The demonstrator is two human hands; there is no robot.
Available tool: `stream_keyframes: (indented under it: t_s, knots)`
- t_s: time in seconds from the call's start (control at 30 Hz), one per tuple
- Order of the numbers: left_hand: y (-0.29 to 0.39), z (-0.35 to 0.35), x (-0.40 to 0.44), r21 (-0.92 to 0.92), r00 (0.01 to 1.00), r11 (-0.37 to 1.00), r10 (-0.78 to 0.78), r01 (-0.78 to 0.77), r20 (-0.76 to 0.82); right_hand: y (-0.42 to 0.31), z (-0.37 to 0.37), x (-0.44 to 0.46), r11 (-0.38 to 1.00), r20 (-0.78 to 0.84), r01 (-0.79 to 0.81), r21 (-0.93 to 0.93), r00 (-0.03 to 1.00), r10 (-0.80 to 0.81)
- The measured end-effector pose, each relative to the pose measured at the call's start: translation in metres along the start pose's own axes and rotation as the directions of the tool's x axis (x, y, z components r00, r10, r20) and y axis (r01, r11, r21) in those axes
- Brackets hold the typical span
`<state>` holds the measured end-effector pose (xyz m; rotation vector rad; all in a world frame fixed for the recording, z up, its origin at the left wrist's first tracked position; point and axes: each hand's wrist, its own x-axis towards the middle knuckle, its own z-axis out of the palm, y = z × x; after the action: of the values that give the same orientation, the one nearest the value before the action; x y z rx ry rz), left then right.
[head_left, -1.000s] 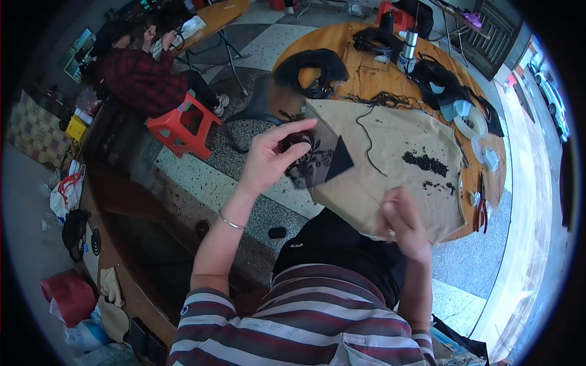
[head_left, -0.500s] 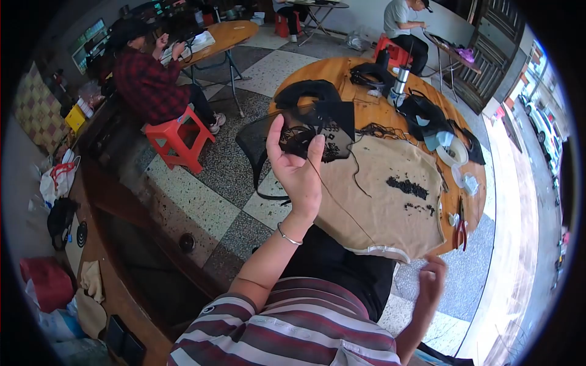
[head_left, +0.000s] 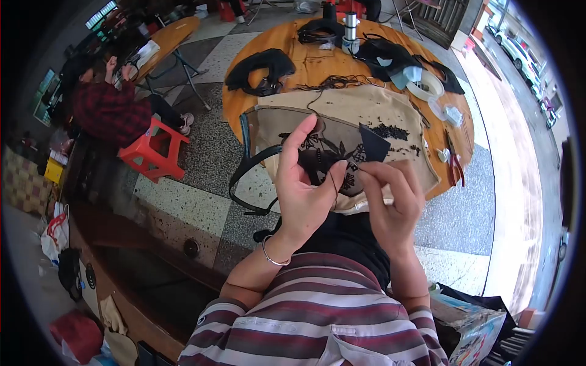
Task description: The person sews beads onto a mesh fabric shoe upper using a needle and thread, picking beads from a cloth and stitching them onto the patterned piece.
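Note:
My left hand (head_left: pixel 305 198) grips a sheer black mesh piece (head_left: pixel 268 125) with dark floral embroidery, its thumb in front and fingers partly behind it. A black strap (head_left: pixel 235 183) hangs from the mesh on the left. My right hand (head_left: pixel 390 198) is closed in a pinch at the embroidery, close to the left thumb; what lies between its fingertips is too small to make out. A dark thread runs down by the left thumb. Beneath the mesh, a beige cloth (head_left: pixel 415 177) covers part of the round table, with small black beads (head_left: pixel 390 131) heaped on it.
The round wooden table (head_left: pixel 244 46) also bears black fabric pieces (head_left: pixel 262 70), a metal cylinder (head_left: pixel 350 30), a white tape roll (head_left: pixel 425 85) and red-handled pliers (head_left: pixel 456 168). A person in a checked shirt (head_left: pixel 113 107) sits on a red stool (head_left: pixel 155 149) at left.
My right hand has risen from the lower right to the mesh and now pinches beside my left thumb. The mesh now lies lower in front of the beige cloth. The view has shifted.

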<state>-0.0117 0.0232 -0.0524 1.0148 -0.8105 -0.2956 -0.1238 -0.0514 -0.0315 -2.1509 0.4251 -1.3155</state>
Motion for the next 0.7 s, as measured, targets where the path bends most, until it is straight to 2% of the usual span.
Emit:
stream_keyframes:
  t_s: [0.17, 0.7]
  knots:
    - [0.007, 0.0028, -0.0013, -0.04, 0.998, 0.999, -0.033, 0.035, 0.057, 0.0078, 0.0107, -0.0006, 1.0, -0.012, 0.011, -0.019, 1.0, -0.011]
    - [0.0039, 0.0031, -0.0038, -0.045, 0.999, 0.999, -0.015, 0.016, 0.037, 0.0051, 0.006, 0.0019, 1.0, 0.024, 0.012, 0.023, 1.0, -0.013]
